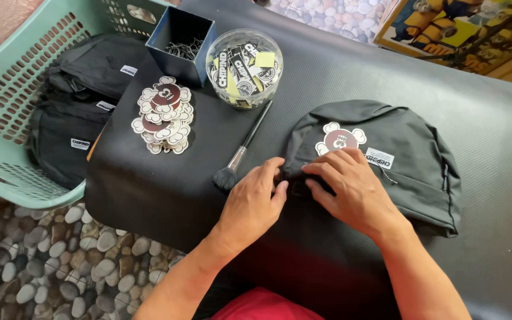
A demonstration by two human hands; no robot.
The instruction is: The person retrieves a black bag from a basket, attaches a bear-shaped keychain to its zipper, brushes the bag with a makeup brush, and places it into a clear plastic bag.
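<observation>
A small black bag (404, 154) lies on a black mat (149, 189), with a skull-shaped card tag (340, 139) and a white label on its front. My left hand (251, 204) pinches the bag's left edge with thumb and fingers. My right hand (351, 186) rests on the bag's front just below the tag, fingers bent and pressing on the fabric. The two hands nearly touch at the bag's corner.
A black make-up style brush (241, 155) lies left of my hands. Behind it sit a pile of skull tags (162, 115), a clear round tub of labels (244, 68) and a dark blue box (180, 42). A green basket (13, 77) holds more black bags.
</observation>
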